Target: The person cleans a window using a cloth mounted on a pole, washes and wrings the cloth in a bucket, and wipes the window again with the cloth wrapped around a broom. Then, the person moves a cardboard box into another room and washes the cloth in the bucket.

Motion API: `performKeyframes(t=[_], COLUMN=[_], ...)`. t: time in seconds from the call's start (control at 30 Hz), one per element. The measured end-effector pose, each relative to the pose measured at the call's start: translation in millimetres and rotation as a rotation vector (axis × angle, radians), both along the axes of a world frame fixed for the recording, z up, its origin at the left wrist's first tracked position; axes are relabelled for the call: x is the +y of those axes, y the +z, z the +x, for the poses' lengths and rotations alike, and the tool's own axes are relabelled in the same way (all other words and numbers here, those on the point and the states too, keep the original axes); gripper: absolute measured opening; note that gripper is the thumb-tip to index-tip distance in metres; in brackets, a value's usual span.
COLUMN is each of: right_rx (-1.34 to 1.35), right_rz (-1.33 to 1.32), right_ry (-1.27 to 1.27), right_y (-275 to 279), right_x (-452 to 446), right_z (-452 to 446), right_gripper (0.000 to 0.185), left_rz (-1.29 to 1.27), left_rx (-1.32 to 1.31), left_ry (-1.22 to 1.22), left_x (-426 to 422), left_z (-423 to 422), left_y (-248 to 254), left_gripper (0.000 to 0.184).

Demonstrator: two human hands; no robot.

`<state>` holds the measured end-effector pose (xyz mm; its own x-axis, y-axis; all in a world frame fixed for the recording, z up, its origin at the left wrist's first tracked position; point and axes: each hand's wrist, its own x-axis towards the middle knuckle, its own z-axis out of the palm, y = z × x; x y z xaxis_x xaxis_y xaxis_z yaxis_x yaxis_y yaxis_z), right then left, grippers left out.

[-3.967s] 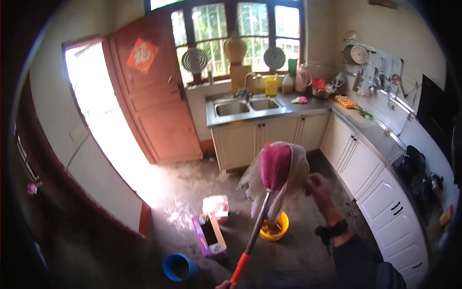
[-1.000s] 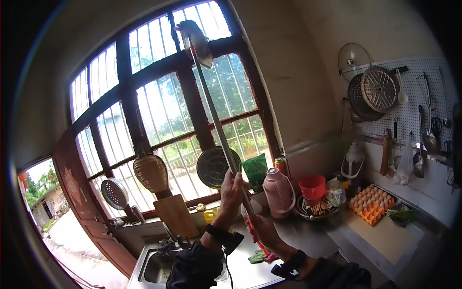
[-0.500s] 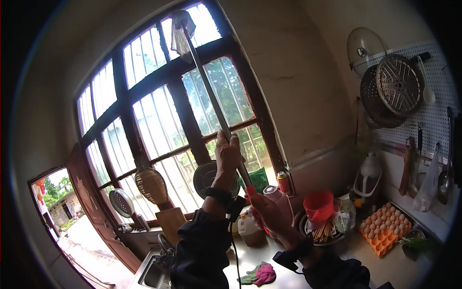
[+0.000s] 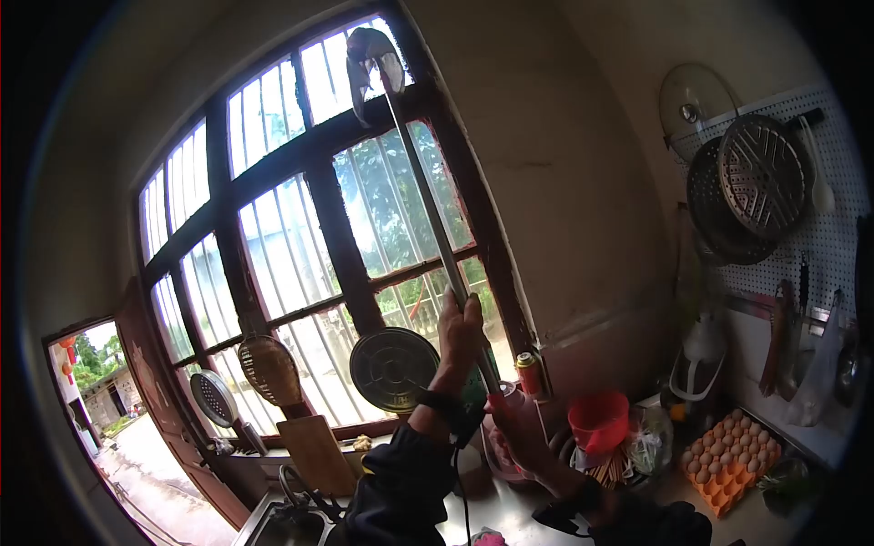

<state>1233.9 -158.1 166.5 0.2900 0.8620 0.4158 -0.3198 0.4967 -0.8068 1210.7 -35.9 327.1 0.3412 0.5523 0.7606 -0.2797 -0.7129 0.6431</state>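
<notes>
- The left hand [image 4: 458,332] grasps the pole [image 4: 422,185] partway up; the right hand [image 4: 517,429] grips its lower end, at the red handle.
- The cloth [image 4: 371,50] hangs over the pole's far end, against the top row of the window [image 4: 341,223]; it could slip off if its loose flaps catch on the frame.
- The long reach may make the tip hard to steer; a hard push could strain the glass.
- A sideways swing of the lower end could knock the flask [image 4: 512,400], just beside the right hand, or the can [image 4: 528,371].
- The lid [image 4: 394,369], near the left hand, might fall if bumped.
- The cord [image 4: 462,496] below the left wrist could snag on things on the desk [image 4: 519,523].
</notes>
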Motion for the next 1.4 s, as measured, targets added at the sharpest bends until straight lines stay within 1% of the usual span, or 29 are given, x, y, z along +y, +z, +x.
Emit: performKeyframes(t=[0.03,0.07,0.1,0.13,0.17,0.2,0.3,0.37,0.4,0.43,0.5,0.53,0.57,0.63,0.67,0.7,0.77,0.83,0.87,0.9,0.97,1.03,1.07,1.13,1.17,1.23,1.3,1.33,1.4], right_rx=[-0.022,-0.040,-0.024,-0.013,-0.003,0.006,-0.003,-0.017,-0.022,-0.025,-0.066,-0.057,-0.051,-0.073,-0.084,-0.098,-0.096,-0.095,-0.110,-0.123,-0.108,-0.067,-0.023,0.006,0.020,0.039,0.057,0.067,0.049], right_rz=[0.028,0.055,0.055,0.053,0.042,0.032,0.045,0.025,0.022,0.019,0.022,0.001,-0.021,-0.011,-0.005,0.050,0.079,0.044,0.046,0.048,0.039,0.001,0.050,0.034,0.019,-0.012,-0.008,0.005,-0.119], right_ry=[0.008,0.017,0.044,0.072,0.065,0.059,0.039,0.056,0.082,0.106,0.149,0.186,0.224,0.249,0.255,0.309,0.343,0.333,0.330,0.330,0.345,0.344,0.358,0.333,0.308,0.283,0.270,0.265,0.169], right_y=[21.7,39.8,58.7,75.6,91.7,106.6,125.8,128.5,134.1,139.8,145.1,145.9,147.1,144.4,141.7,138.2,138.7,134.1,132.6,130.0,125.0,122.9,118.8,108.4,98.5,71.1,34.7,12.2,-14.2], right_x=[10.8,22.0,33.2,42.2,45.9,46.9,54.2,67.1,69.8,73.8,88.8,92.5,95.2,107.9,115.3,126.3,127.4,133.7,133.7,133.3,132.0,121.4,116.8,107.4,104.5,98.6,95.0,92.1,75.8], right_z=[-0.5,-0.5,1.1,3.3,2.6,0.5,0.0,-1.2,-4.3,-6.4,-14.2,-18.6,-23.7,-33.3,-35.6,-36.3,-40.3,-37.7,-34.8,-32.9,-23.4,-14.6,-9.0,-0.5,2.4,5.5,6.7,6.4,-2.6], right_gripper=[0.031,0.033,0.038,0.043,0.046,0.049,0.056,0.052,0.051,0.049,0.041,0.042,0.043,0.044,0.045,0.046,0.045,0.044,0.043,0.043,0.040,0.039,0.039,0.039,0.039,0.040,0.041,0.043,0.048], left_rz=[0.001,0.048,0.074,0.204,0.111,0.179,0.267,0.259,0.257,0.146,0.122,0.260,0.264,0.345,0.319,0.342,0.315,0.255,0.295,0.256,0.303,0.295,0.361,0.287,0.251,0.301,0.217,0.218,0.199], left_rx=[-0.007,-0.021,-0.034,-0.036,-0.006,0.000,-0.034,-0.002,0.015,0.029,0.015,0.002,-0.006,-0.018,0.014,-0.013,-0.014,-0.038,-0.086,-0.080,-0.083,-0.027,-0.063,-0.005,0.005,0.014,0.042,0.058,0.095], left_ry=[-0.037,0.009,-0.001,0.150,0.108,0.160,0.238,0.283,0.302,0.248,0.277,0.409,0.431,0.571,0.597,0.612,0.607,0.589,0.595,0.580,0.635,0.670,0.699,0.597,0.548,0.560,0.437,0.417,0.364], left_x=[9.5,17.3,20.7,44.9,35.3,51.5,81.9,91.1,78.7,66.9,79.3,108.0,114.6,118.5,118.6,143.1,145.4,141.3,145.0,142.1,153.9,107.4,113.3,106.7,111.9,107.0,97.7,84.0,67.4], left_z=[-1.1,-0.8,-2.2,4.1,-0.9,3.5,16.0,11.9,5.4,-6.4,-18.4,-19.1,-25.7,-42.1,-50.9,-53.5,-63.6,-68.7,-67.4,-67.7,-60.0,-52.1,-42.2,-30.0,-21.4,-13.5,-8.6,-10.5,-12.8], left_y=[21.7,46.2,68.7,87.7,105.7,119.0,138.9,147.6,151.2,155.5,159.7,161.4,160.1,154.9,154.8,155.5,153.4,148.3,145.1,139.8,132.8,130.3,127.7,119.2,111.2,81.6,45.4,26.0,-12.6], left_gripper=[0.020,0.018,0.018,0.021,0.024,0.027,0.028,0.029,0.029,0.029,0.030,0.030,0.031,0.032,0.034,0.033,0.031,0.027,0.026,0.025,0.027,0.031,0.035,0.043,0.045,0.048,0.049,0.049,0.047])
